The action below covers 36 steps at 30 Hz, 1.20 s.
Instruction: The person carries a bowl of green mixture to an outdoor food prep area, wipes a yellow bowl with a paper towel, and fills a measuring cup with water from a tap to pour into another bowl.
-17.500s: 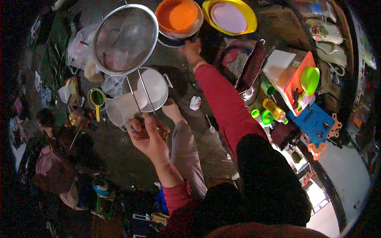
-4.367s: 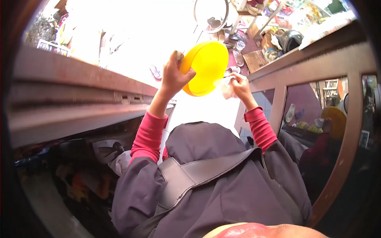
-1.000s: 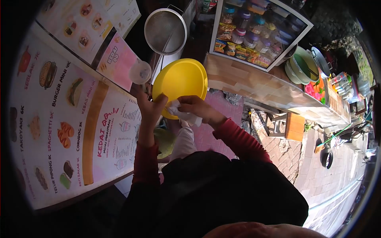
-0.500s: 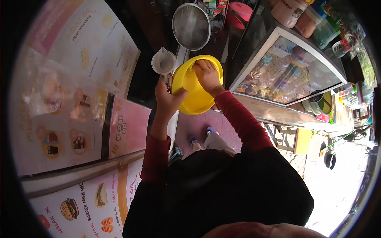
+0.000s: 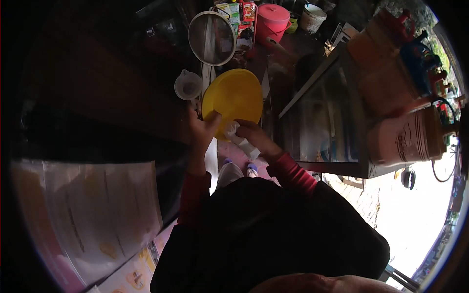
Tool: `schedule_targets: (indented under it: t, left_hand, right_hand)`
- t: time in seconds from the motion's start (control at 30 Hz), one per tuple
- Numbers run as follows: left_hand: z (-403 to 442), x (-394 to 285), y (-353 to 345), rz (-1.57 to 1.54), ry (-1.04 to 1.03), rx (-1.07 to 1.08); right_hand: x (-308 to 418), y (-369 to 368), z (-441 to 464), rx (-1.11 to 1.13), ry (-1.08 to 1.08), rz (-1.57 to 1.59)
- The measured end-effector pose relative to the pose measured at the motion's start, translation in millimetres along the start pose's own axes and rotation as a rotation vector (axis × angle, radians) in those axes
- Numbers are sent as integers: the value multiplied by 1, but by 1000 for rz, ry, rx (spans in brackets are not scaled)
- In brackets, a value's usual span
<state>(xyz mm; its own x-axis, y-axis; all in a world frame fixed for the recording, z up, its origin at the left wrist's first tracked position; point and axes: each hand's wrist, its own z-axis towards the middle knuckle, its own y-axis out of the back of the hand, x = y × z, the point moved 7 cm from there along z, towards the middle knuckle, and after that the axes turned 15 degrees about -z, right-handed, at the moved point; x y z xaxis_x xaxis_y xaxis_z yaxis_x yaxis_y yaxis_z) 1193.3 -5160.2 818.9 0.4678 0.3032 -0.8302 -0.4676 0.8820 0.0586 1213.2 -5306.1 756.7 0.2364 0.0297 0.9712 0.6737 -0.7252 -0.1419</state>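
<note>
My left hand [image 5: 202, 128] is closed on the near left rim of a yellow plastic basin [image 5: 238, 93], its thumb over the inner side. A small clear measuring cup [image 5: 188, 86] stands out above the same hand, its handle at the fingers. Past the basin is a round mesh sieve [image 5: 211, 39]; whether the hand also grips its handle is hidden. Over the basin's near right edge, my right hand [image 5: 258, 138] is closed on a crumpled white tissue-like piece [image 5: 240, 139], one end of which hangs down.
Ahead stand a pink lidded bucket [image 5: 273, 22], a white pail [image 5: 312, 18] and colourful packets [image 5: 239, 17]. A glass-sided display case [image 5: 320, 117] is close on my right, with large jars [image 5: 405, 136] on top. Menu sheets [image 5: 102, 215] cover the counter at left.
My right hand has come out of the basin toward me and now shows a white tissue-like piece. The basin has tilted, and the view has turned, bringing the bucket and jars further into sight.
</note>
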Motion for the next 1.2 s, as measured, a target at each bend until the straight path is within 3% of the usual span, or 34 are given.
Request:
schedule_targets:
  t: [0.1,0.17,0.23,0.33,0.43,0.5,0.67,0.8,0.93,1.0,1.13,1.2]
  left_hand:
    - [47,24,-13,-81,154,14]
    - [78,38,-24,-149,269,46]
    - [115,53,-30,-120,179,69]
    - [161,77,-36,-65,14,117]
    - [197,114,-50,115,26,160]
    - [223,131,-65,123,34,177]
    - [288,160,-101,141,-101,203]
    - [331,204,-135,-139,8,183]
    - [375,239,-179,-392,83,174]
    - [395,247,-205,-457,108,219]
    - [441,270,-258,-587,87,316]
    - [466,295,-285,-602,196,394]
  right_hand:
    - [-54,57,9,-397,-93,76]
    - [-29,82,-9,-569,-146,-150]
    - [-18,92,-23,-606,-252,-177]
    - [-68,116,-26,-603,-261,-176]
    - [-33,126,-26,-699,-233,-382]
    - [-17,134,-18,-770,-331,-458]
    - [39,164,27,-738,-203,-342]
    - [70,189,47,-788,-170,-169]
    - [74,204,74,-772,-116,-221]
    - [70,212,85,-891,-80,46]
    - [84,248,112,-1166,-92,45]
    - [95,271,132,-1330,-41,56]
